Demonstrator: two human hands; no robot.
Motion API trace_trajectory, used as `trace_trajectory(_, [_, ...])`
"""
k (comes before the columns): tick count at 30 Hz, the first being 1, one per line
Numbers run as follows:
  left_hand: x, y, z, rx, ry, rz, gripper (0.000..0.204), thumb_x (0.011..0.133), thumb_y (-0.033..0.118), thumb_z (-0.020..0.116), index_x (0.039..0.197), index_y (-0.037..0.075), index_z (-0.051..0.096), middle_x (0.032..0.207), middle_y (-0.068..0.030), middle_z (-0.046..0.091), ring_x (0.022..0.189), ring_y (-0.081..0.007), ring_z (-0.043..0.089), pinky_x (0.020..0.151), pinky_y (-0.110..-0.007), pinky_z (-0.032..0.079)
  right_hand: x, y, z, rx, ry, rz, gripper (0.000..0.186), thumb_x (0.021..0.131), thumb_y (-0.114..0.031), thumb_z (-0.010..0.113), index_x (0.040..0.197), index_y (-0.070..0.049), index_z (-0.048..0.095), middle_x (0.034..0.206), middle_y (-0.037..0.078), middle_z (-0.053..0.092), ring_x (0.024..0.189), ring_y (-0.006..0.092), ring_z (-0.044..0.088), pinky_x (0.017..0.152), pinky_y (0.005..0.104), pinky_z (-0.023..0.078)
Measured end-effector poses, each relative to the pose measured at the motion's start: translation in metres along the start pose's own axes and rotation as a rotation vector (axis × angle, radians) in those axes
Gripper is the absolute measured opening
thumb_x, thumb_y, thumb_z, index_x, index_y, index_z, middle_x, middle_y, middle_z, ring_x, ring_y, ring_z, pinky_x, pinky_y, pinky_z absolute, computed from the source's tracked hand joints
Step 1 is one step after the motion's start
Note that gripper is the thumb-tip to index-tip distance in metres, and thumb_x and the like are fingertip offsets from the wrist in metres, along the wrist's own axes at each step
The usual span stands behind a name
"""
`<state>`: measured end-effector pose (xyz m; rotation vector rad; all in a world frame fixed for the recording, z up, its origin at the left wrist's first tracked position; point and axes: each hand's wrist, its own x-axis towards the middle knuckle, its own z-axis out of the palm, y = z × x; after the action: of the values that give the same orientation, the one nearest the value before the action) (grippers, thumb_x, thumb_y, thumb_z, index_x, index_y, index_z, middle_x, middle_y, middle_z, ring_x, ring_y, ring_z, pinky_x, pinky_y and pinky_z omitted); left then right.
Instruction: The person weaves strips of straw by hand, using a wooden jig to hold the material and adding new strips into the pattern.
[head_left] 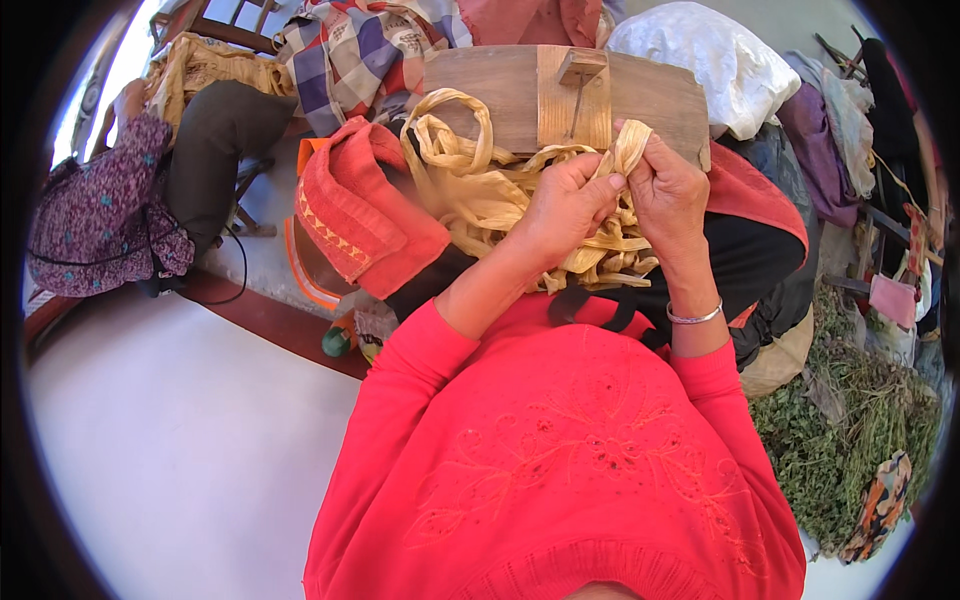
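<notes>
Pale tan, flat fibre strips (pixel 488 205) lie in a loose heap across my lap, some curled into loops. My left hand (pixel 568 205) is closed on a strip, thumb pressed over it. Close beside it, my right hand (pixel 672 190) pinches the same folded strip (pixel 628 146), which rises as a short loop between my fingers. Both hands are just in front of a wooden board (pixel 655 100). Fixed to the board is a lighter wood block (pixel 553 100) with a small peg and a thin metal pin.
A red towel (pixel 365 215) hangs over my left knee. At the far left sits another person in a patterned purple top (pixel 110 215), near more tan strips (pixel 215 65). A white sack (pixel 705 60) stands at the back right. Dried green plants (pixel 850 440) lie at the right.
</notes>
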<state>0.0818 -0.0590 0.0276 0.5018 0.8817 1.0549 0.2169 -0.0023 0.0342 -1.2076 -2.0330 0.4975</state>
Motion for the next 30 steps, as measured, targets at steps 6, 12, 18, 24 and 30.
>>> trace_trajectory(6, [0.000,-0.009,0.001,-0.016,0.010,0.008,0.008,0.093,0.016,0.057,0.092,0.008,0.055,0.063,0.0051,0.043,0.048,-0.0029,0.033,0.042,-0.021,0.025,0.000,-0.001,-0.004,-0.143,-0.017,-0.110,0.009,0.082,-0.015,0.063,0.078,-0.009,0.058,0.069,0.008,0.055,0.062,0.0312,0.056,0.054,0.0392,0.043])
trace_trajectory(12, [0.004,-0.018,-0.005,1.115,0.230,0.641,0.011,0.082,0.008,0.063,0.090,0.003,0.059,0.067,-0.0061,0.054,0.060,-0.0162,0.056,0.053,-0.032,0.044,-0.020,0.013,-0.009,-0.032,-0.073,-0.029,0.013,0.083,-0.020,0.064,0.077,-0.009,0.059,0.070,0.009,0.055,0.066,0.0327,0.055,0.059,0.0389,0.044])
trace_trajectory(18, [0.001,-0.019,-0.002,1.411,0.215,1.062,0.017,0.078,0.009,0.062,0.095,0.007,0.059,0.076,-0.0048,0.057,0.068,-0.0229,0.059,0.058,-0.035,0.046,-0.046,0.023,-0.008,1.052,-0.383,0.644,0.033,0.095,-0.029,0.055,0.105,0.001,0.064,0.100,0.005,0.065,0.092,0.0130,0.061,0.080,0.0280,0.049])
trace_trajectory(24, [0.000,-0.030,-0.003,1.052,0.208,0.999,0.023,0.080,0.007,0.064,0.102,0.005,0.057,0.087,-0.0090,0.059,0.081,-0.0302,0.058,0.066,-0.036,0.047,-0.049,0.025,-0.004,1.713,-0.472,0.873,0.028,0.095,-0.018,0.054,0.118,-0.003,0.058,0.109,0.003,0.062,0.097,0.0125,0.060,0.086,0.0288,0.047])
trace_trajectory(30, [0.000,0.004,0.009,1.007,0.138,0.448,0.020,0.083,0.017,0.064,0.093,0.002,0.053,0.085,-0.0139,0.059,0.079,-0.0332,0.059,0.066,-0.038,0.047,-0.038,0.019,0.003,0.943,-0.226,0.579,0.015,0.088,-0.002,0.056,0.097,0.003,0.067,0.111,0.004,0.061,0.095,0.0116,0.060,0.080,0.0286,0.048])
